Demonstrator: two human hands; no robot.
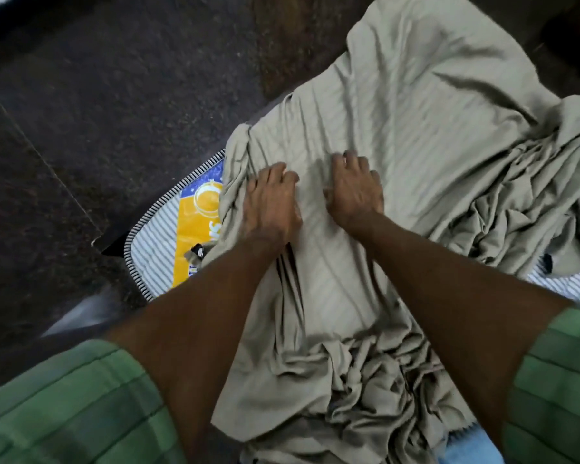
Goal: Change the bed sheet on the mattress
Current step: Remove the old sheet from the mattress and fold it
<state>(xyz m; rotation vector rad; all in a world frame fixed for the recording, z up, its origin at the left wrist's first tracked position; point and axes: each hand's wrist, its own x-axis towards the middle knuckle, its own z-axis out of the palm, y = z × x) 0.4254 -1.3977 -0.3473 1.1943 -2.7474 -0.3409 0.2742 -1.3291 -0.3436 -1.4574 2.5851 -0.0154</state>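
Step in hand, by my reading: spreading the fresh sheet over the mattress, corner not yet fitted. The dark speckled stone floor (pixel 81 112) is lying at far left. The striped quilted mattress with a yellow-blue printed label (pixel 154 242) is showing bare at its left corner. The left hand (pixel 270 202) is clutching a gathered fold of the beige faintly striped cotton bed sheet (pixel 416 122) near that corner; the right hand (pixel 354 189), fingers curled, is gripping or pressing it alongside. Rumpled heaps are lying right and near. Next move likely calls for pulling leftward over the exposed corner.
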